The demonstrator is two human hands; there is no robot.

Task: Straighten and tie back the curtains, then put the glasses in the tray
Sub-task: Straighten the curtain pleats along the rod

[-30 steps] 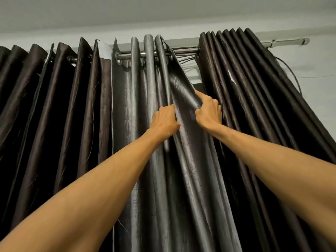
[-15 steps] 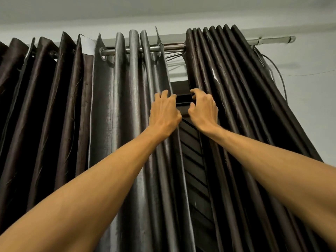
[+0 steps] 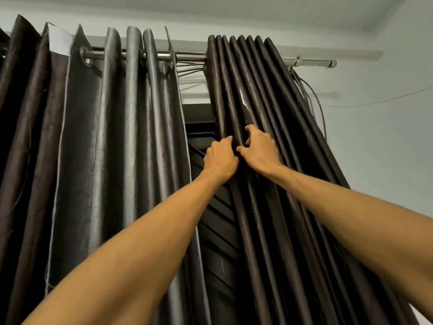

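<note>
Two dark satin curtains hang from a metal rod (image 3: 189, 57). The left curtain (image 3: 131, 141) falls in loose grey folds, and the right curtain (image 3: 262, 90) is bunched into tight pleats. My left hand (image 3: 220, 158) grips the inner edge of the right curtain. My right hand (image 3: 260, 148) is beside it, with fingers curled around a pleat of the same curtain. Between the two curtains shows a dark louvred window (image 3: 218, 221). No glasses or tray are in view.
A white wall (image 3: 375, 148) lies to the right, with thin cables (image 3: 314, 95) hanging off the rod's right end (image 3: 328, 63). A third dark curtain panel (image 3: 23, 113) hangs at the far left.
Both hands let go of the grey left curtain's edge, which swung back left and opened a gap. The hands moved right and took hold of the right curtain's pleats.
</note>
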